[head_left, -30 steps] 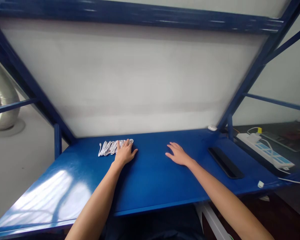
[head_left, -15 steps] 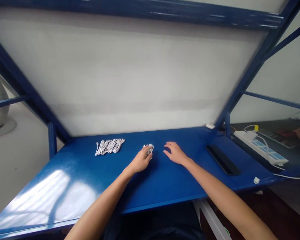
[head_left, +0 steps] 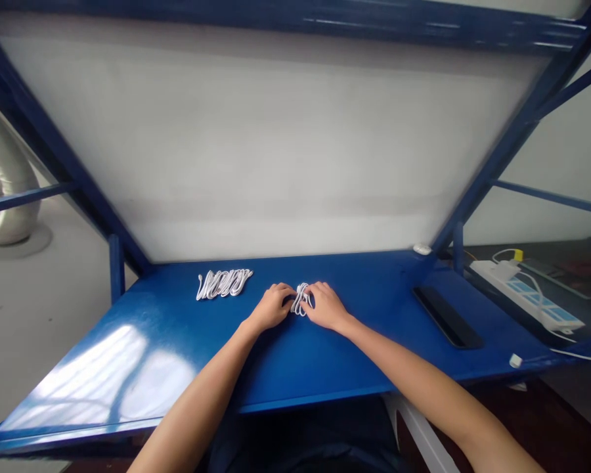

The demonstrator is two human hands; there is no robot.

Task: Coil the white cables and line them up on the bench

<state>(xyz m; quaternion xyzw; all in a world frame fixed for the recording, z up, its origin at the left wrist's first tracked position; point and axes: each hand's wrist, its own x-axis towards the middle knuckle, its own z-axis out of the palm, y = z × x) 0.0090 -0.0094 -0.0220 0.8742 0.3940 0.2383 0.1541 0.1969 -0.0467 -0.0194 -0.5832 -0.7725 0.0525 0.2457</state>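
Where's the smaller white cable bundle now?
Head view, near centre of the blue table: the bundle is between the left hand and the right hand, right of the larger white cable row.

ctr. cable bundle (head_left: 300, 294) pt. hidden

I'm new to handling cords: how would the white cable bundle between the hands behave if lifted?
The cable bundle would probably flop, its thin strands lying in bends. It looks light, being slender. Its loops may spread; no tie shows.

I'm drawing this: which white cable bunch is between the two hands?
The small bunch on the blue table, between the left hand and right hand. The wider row of white cables lies farther left, away from both hands.
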